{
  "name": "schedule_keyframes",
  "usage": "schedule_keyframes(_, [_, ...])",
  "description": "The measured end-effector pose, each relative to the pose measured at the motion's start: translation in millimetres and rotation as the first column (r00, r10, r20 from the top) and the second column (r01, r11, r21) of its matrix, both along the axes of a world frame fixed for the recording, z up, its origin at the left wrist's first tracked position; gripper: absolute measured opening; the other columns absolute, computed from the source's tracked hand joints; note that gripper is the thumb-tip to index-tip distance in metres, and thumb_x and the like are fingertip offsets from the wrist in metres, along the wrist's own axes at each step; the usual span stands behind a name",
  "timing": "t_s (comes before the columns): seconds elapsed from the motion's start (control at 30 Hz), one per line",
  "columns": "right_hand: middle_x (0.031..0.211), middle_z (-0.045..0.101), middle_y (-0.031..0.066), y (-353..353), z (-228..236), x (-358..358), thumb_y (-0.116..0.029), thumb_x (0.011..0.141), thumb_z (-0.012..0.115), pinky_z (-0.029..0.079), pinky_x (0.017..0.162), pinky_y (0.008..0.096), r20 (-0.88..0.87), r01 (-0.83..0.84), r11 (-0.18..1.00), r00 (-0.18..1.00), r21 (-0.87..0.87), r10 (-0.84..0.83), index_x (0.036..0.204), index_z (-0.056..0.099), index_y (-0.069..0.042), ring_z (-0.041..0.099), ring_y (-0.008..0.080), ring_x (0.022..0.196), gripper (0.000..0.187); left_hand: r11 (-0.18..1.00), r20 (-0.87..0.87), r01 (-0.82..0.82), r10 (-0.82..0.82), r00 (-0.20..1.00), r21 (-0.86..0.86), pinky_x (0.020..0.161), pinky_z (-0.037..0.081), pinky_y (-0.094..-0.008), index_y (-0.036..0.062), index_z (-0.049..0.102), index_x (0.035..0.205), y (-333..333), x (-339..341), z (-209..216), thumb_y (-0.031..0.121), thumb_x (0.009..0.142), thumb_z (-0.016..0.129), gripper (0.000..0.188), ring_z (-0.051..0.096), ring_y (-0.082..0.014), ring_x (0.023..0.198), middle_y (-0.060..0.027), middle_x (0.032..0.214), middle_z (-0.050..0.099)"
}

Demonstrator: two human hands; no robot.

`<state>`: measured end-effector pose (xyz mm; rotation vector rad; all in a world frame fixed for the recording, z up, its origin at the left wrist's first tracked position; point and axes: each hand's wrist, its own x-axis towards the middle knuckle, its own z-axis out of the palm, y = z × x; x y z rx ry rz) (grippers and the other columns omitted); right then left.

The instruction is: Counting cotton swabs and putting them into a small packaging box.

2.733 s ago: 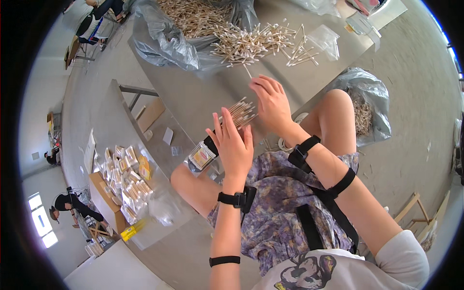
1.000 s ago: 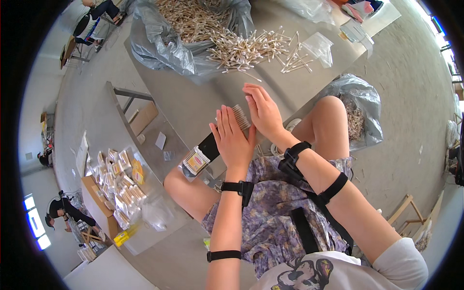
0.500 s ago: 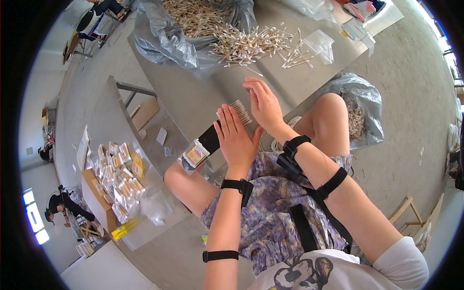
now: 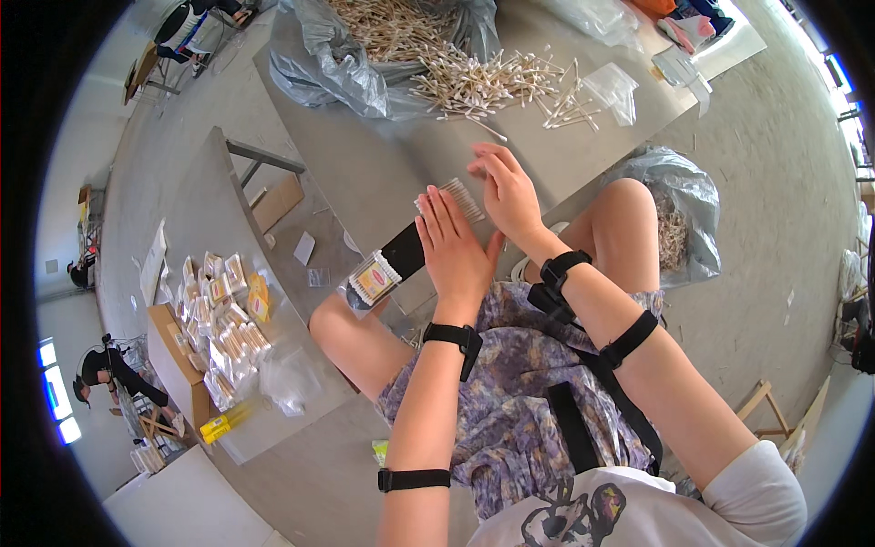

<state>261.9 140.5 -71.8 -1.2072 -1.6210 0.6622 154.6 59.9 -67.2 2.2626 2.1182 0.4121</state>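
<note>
My left hand [image 4: 453,251] lies flat, fingers stretched out together, across a black strip [image 4: 401,253] and a row of cotton swabs [image 4: 467,201] set side by side. Part of the row is hidden under the hand. At the strip's near-left end lies a clear-wrapped pack of swabs [image 4: 372,281] with a coloured label. My right hand [image 4: 512,196] hovers just right of the row's far end, its fingers loosely bent and a little apart. Nothing shows in it.
Loose swabs [image 4: 488,80] spill from a grey plastic bag [image 4: 342,73] on the metal table [image 4: 365,173]. Wrapped swab packs [image 4: 219,314] and a cardboard box [image 4: 173,360] sit on the left table. Another grey bag [image 4: 697,196] of swabs stands by my right knee.
The whole view has shifted slightly. My left hand still rests on the strip and swabs, and my right hand remains beside the row, its fingers slightly more bent.
</note>
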Motion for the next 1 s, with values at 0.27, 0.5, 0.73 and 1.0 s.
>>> schedule_keyframes(0.27, [0.118,0.062,0.0083,0,1,0,0.009,0.082,0.052,0.055,0.077,0.0380,0.034,-0.009,1.000,0.999,0.001,0.009,0.099,0.063,-0.001,0.068,0.0271,0.088,0.023,1.000,0.032,0.003,-0.003,0.999,-0.006,0.120,0.020,-0.0529,-0.0134,0.026,0.148,-3,0,3,0.057,0.093,0.056,0.094,0.021,-0.0444,0.149,-0.0317,0.157,0.025])
schedule_keyframes(0.5, [0.118,0.063,0.0080,0,0,-1,0.008,0.083,0.052,0.055,0.076,0.0381,0.028,0.008,1.000,1.000,0.026,-0.009,0.099,0.064,-0.002,0.068,0.0270,0.085,0.023,0.998,-0.036,-0.036,0.038,0.999,0.047,0.120,0.021,-0.0544,-0.0122,0.026,0.149,6,-1,-4,0.045,0.097,0.051,0.082,0.022,-0.0431,0.149,-0.0305,0.157,0.027])
schedule_keyframes(0.73, [0.137,0.054,0.0110,3,8,26,-0.001,0.082,0.062,0.052,0.088,0.0361,0.017,-0.361,0.931,0.932,-0.057,0.362,0.101,0.062,-0.003,0.059,0.0278,0.118,0.020,0.996,0.010,-0.074,0.074,0.997,0.051,0.120,0.021,-0.0546,-0.0103,0.026,0.150,7,0,-6,0.044,0.097,0.050,0.080,0.022,-0.0422,0.149,-0.0288,0.158,0.027])
schedule_keyframes(1.0, [0.146,0.047,0.0111,2,17,35,-0.002,0.079,0.067,0.053,0.077,0.0321,0.096,-0.490,0.843,0.849,-0.221,0.519,0.086,0.058,-0.002,0.057,0.0224,0.121,0.012,0.996,0.037,-0.082,0.081,0.996,0.036,0.121,0.017,-0.0538,-0.0097,0.026,0.151,6,1,-3,0.044,0.096,0.049,0.081,0.020,-0.0401,0.150,-0.0275,0.159,0.024])
